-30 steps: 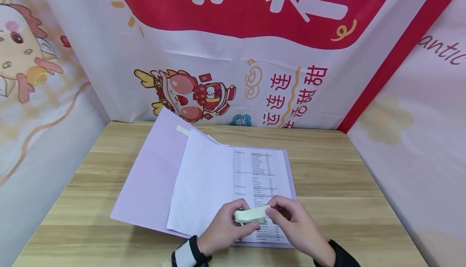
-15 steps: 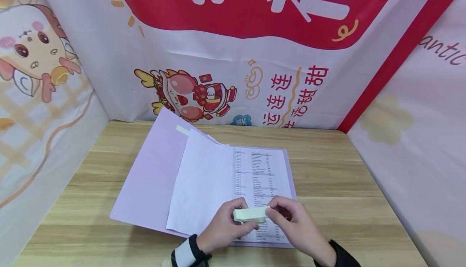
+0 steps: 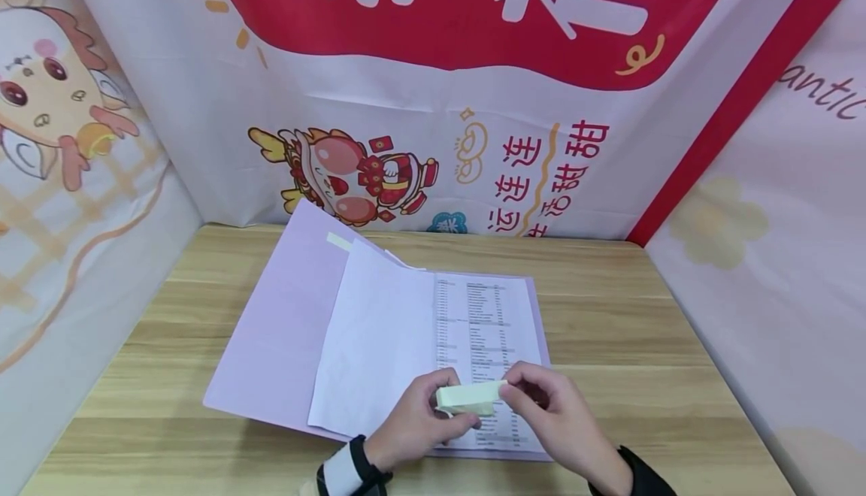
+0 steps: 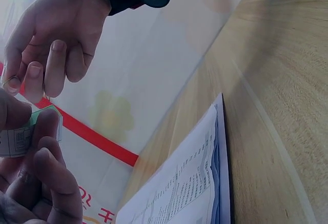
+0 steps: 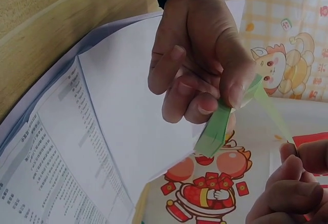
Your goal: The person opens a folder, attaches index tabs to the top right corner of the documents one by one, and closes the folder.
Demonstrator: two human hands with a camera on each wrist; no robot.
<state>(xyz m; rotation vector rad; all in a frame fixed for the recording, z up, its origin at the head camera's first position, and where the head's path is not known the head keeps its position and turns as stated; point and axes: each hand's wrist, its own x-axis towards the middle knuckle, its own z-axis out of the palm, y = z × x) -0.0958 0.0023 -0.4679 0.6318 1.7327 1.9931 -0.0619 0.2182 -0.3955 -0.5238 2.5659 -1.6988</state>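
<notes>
Shifted slightly right with the right hand point(image 3: 558, 417), pinching the raised end of a pale strip point(image 5: 274, 112), partly peeled, seemingly yet to come off the green pad point(image 5: 214, 130) gripped in the left hand point(image 3: 414, 419) above the folder point(image 3: 271, 338), well off the desk's point(image 3: 609, 293) far edge.

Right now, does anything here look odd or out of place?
Yes: the cartoon figure on the wall hanging lies sideways, as if hung turned. The purple folder's left cover slants askew. Nothing looks spilled, and the green pad in the left hand looks unremarkable.
</notes>
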